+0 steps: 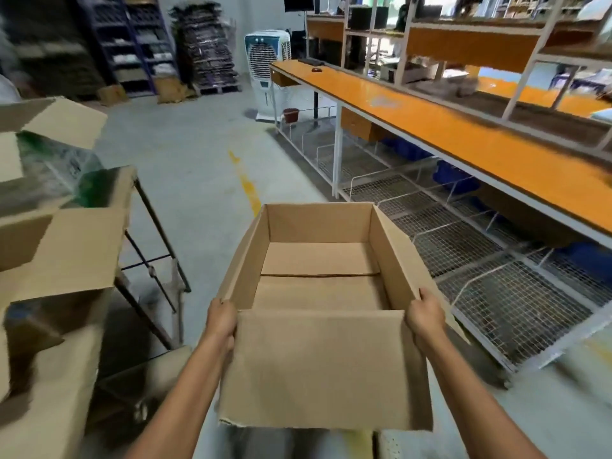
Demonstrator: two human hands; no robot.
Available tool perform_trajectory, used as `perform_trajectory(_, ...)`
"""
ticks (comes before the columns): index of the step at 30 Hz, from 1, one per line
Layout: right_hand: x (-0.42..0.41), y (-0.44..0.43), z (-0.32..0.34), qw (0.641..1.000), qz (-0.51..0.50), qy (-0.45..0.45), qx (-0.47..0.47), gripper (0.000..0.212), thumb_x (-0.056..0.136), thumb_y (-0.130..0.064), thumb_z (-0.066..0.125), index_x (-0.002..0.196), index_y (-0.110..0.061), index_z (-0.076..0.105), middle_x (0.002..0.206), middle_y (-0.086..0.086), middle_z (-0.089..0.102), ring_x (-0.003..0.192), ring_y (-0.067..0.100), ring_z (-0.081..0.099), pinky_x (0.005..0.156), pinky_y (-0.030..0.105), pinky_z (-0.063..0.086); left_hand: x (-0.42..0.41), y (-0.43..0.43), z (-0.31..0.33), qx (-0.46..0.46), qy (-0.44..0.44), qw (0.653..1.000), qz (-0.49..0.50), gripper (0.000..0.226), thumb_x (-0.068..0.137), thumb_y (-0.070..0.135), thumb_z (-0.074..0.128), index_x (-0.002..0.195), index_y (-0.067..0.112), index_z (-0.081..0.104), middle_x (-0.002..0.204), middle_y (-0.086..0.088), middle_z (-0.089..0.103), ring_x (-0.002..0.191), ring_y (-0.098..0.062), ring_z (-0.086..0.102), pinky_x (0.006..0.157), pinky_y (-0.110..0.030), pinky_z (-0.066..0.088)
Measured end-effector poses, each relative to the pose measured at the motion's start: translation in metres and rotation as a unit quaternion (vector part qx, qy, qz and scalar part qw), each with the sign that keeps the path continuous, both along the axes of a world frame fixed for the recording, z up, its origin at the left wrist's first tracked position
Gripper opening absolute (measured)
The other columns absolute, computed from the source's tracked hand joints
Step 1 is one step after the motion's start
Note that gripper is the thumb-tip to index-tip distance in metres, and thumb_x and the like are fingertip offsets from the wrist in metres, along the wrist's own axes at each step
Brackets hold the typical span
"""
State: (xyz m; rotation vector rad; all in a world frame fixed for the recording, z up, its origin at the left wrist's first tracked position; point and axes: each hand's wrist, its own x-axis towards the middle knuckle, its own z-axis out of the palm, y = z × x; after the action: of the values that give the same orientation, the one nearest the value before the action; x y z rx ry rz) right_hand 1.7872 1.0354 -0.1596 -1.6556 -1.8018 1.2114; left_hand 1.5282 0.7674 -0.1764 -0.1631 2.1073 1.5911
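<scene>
Left hand (pixel 221 321) and right hand (pixel 425 318) each clamp a near corner of the empty box (pixel 318 260), fingers curled over its side walls, carrying it level above the floor (pixel 185 167), beside the orange counter (pixel 463 140), open top up, likely for filling.

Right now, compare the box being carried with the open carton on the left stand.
The carried box is empty; the left carton holds green, plastic-wrapped contents. The carried box is gripped by the left hand and right hand; the left carton rests on a metal stand. Both are open brown cardboard.
</scene>
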Motion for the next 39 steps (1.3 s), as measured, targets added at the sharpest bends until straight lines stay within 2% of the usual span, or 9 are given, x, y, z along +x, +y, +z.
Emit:
perform_trajectory(3,-0.05,0.066,-0.009,0.999,0.05,0.0,0.0,0.053,0.093,-0.001,0.036,0.143,-0.013,0.049,0.141,0.016,0.056,0.126,0.038,0.053,0.105,0.046,0.045,-0.024,0.046,-0.007,-0.009,0.008,0.999,0.038,0.04,0.092,0.006,0.036,0.128,-0.004,0.052,0.12,-0.027,0.062,0.106,-0.042,0.063,0.083,-0.045,0.056)
perform_trajectory(6,-0.096,0.128,-0.009,0.995,0.098,-0.008,0.008,0.052,0.091,0.0,0.037,0.138,-0.012,0.054,0.136,0.016,0.06,0.121,0.038,0.056,0.099,0.045,0.047,-0.047,0.089,-0.005,-0.037,-0.005,0.998,0.059,0.037,0.095,0.007,0.039,0.127,-0.006,0.052,0.114,-0.028,0.063,0.101,-0.041,0.065,0.081,-0.05,0.058)
perform_trajectory(10,-0.159,0.196,0.004,0.986,0.167,-0.021,0.021,0.046,0.088,-0.001,0.04,0.127,-0.012,0.061,0.126,0.017,0.065,0.112,0.038,0.059,0.09,0.042,0.048,-0.075,0.135,0.008,-0.06,-0.025,0.994,0.084,0.032,0.098,0.01,0.046,0.119,-0.008,0.06,0.097,-0.024,0.068,0.076,-0.031,0.064,0.056,-0.027,0.051)
perform_trajectory(15,-0.24,0.26,0.003,0.976,0.211,-0.043,0.009,0.046,0.091,-0.002,0.04,0.131,-0.011,0.06,0.129,0.02,0.062,0.116,0.04,0.057,0.096,0.043,0.047,-0.115,0.183,0.008,-0.074,-0.036,0.99,0.118,0.035,0.099,0.008,0.037,0.121,-0.009,0.059,0.103,-0.027,0.067,0.084,-0.033,0.064,0.065,-0.032,0.051)
perform_trajectory(18,-0.299,0.288,-0.004,0.97,0.238,-0.043,0.017,0.046,0.092,-0.001,0.04,0.132,-0.011,0.06,0.129,0.018,0.062,0.115,0.039,0.057,0.093,0.038,0.046,-0.15,0.211,0.005,-0.057,-0.033,0.986,0.15,0.026,0.1,0.008,0.044,0.11,-0.003,0.065,0.087,-0.021,0.07,0.08,-0.032,0.067,0.067,-0.033,0.055)
perform_trajectory(22,-0.403,0.328,-0.017,0.96,0.276,-0.041,0.036,0.045,0.09,-0.001,0.041,0.128,-0.012,0.062,0.124,0.019,0.064,0.112,0.04,0.058,0.087,0.037,0.044,-0.225,0.247,-0.004,-0.022,-0.017,0.979,0.202,0.032,0.1,0.001,0.041,0.126,-0.002,0.059,0.112,-0.017,0.067,0.104,-0.035,0.066,0.094,-0.05,0.055)
perform_trajectory(27,-0.537,0.374,-0.024,0.958,0.28,-0.049,0.036,0.041,0.088,-0.001,0.041,0.121,-0.013,0.063,0.119,0.018,0.066,0.106,0.04,0.058,0.082,0.037,0.045,-0.346,0.284,-0.004,-0.04,-0.021,0.978,0.206,0.046,0.103,0.012,0.035,0.148,0.003,0.038,0.14,-0.02,0.053,0.126,-0.038,0.054,0.106,-0.05,0.047)
perform_trajectory(32,-0.66,0.424,-0.007,0.953,0.298,-0.035,0.049,0.046,0.09,-0.001,0.041,0.129,-0.013,0.063,0.128,0.018,0.064,0.116,0.04,0.057,0.095,0.042,0.046,-0.463,0.315,0.008,-0.104,-0.029,0.979,0.173,0.043,0.1,0.016,0.034,0.136,-0.004,0.047,0.133,-0.024,0.056,0.121,-0.039,0.056,0.104,-0.05,0.048)
perform_trajectory(39,-0.838,0.479,0.003,0.942,0.333,0.003,0.035,0.044,0.084,-0.001,0.041,0.116,-0.015,0.068,0.114,0.012,0.069,0.104,0.037,0.06,0.082,0.037,0.049,-0.606,0.377,0.007,-0.083,0.02,0.955,0.283,0.03,0.095,0.009,0.037,0.118,0.0,0.054,0.114,-0.024,0.062,0.099,-0.038,0.062,0.086,-0.044,0.055)
